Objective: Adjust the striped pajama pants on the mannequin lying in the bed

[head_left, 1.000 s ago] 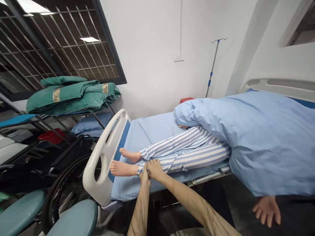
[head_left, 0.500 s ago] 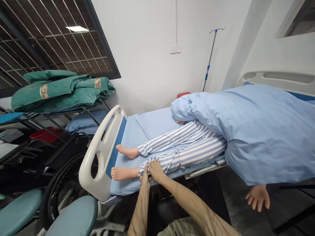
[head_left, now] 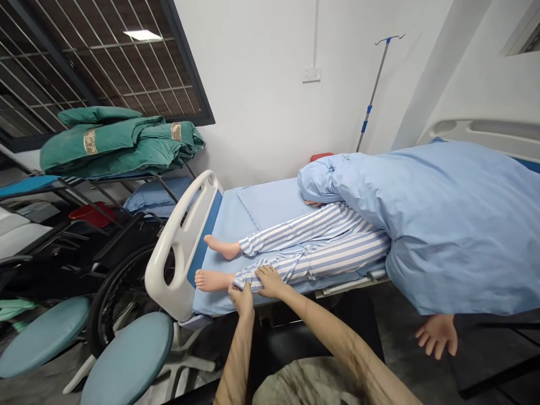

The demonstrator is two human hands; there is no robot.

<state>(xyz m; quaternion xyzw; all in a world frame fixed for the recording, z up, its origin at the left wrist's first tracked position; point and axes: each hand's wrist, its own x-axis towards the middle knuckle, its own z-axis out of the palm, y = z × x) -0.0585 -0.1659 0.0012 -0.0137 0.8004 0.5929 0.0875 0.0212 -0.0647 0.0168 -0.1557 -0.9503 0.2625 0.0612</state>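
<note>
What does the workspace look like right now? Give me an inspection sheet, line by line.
surface: pale blue bedsheet on a hospital bed with a white plastic footboard.
job's things: patient manikin's legs in blue-and-white striped pyjama trousers, bare feet; pale blue quilt over the upper body, manikin hand hanging past the bed edge.
hands: left hand at the nearer trouser cuff; right hand lying flat on the nearer shin.
clutter: black wheelchair, round teal stools, folded green quilt on a metal rack, red basin.
cables: nothing seen.
surroundings: white wall, metal IV pole, barred window.
</note>
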